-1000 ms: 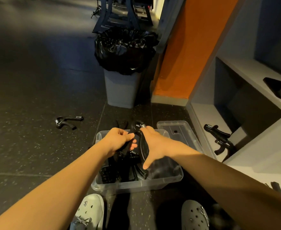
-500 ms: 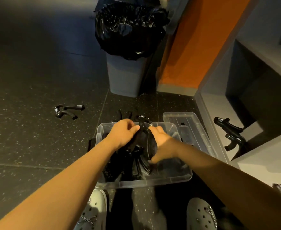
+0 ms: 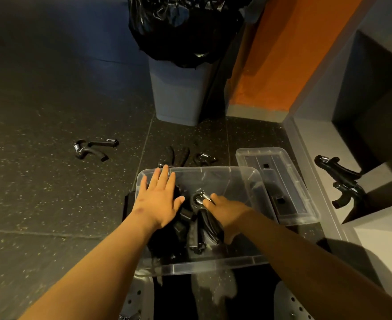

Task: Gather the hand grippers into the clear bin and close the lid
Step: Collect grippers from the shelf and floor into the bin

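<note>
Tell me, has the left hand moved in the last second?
Yes. The left hand let go of the gripper and shifted left, toward the left wall of the bin.

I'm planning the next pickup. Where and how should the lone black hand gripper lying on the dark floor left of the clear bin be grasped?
Likely the upper straight handle of the lone black hand gripper, taken from above with the nearer left hand. It lies flat, handles splayed rightward from the steel coil, leaving a finger gap between them.
</note>
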